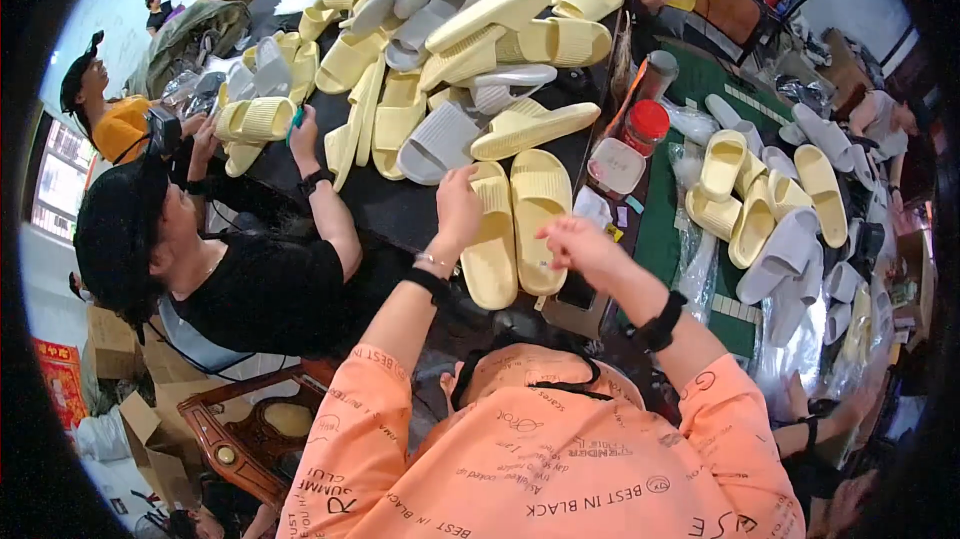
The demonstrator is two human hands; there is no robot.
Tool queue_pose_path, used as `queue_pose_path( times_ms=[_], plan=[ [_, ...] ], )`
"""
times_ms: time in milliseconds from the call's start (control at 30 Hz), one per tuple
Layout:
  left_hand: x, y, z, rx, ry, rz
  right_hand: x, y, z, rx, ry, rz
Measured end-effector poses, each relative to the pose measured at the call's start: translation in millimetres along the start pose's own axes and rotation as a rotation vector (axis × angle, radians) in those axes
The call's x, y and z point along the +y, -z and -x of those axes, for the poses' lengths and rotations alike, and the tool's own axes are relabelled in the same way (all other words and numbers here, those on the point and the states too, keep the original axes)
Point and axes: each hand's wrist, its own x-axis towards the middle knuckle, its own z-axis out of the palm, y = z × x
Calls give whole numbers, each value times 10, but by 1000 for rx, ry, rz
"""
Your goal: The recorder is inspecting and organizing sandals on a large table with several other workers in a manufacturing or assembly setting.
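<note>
Two pale yellow slide slippers lie side by side at the table's near edge, toes pointing away from me. My left hand (pixel 459 205) is closed at the ribbed strap of the left slipper (pixel 491 264), its fingertips partly hidden. Over the outer edge of the right slipper (pixel 541 194) hovers my right hand (pixel 587 247), its fingers curled in a pinch; anything between them is too small to make out. A small dark mark shows on the right slipper's insole near the heel.
A heap of yellow and grey slippers (pixel 440 129) covers the black table beyond. At my left a person in black handles a yellow slipper (pixel 256 119). A red-lidded jar (pixel 645 125) and clear tub (pixel 616 165) stand right. More slippers (pixel 752 224) lie on a green table (pixel 690 89).
</note>
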Motion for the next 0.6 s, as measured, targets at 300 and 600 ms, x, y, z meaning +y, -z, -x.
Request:
queue_pose_path(
  times_ms=[300, 600],
  plan=[
    [-465, -598, -17, -351, -79, -626, 1146, -349, -641, 15, -533, -431],
    [-179, -493, -113, -450, 220, -423, 1337, -640, -1374, 116, -76, -688]
  ],
)
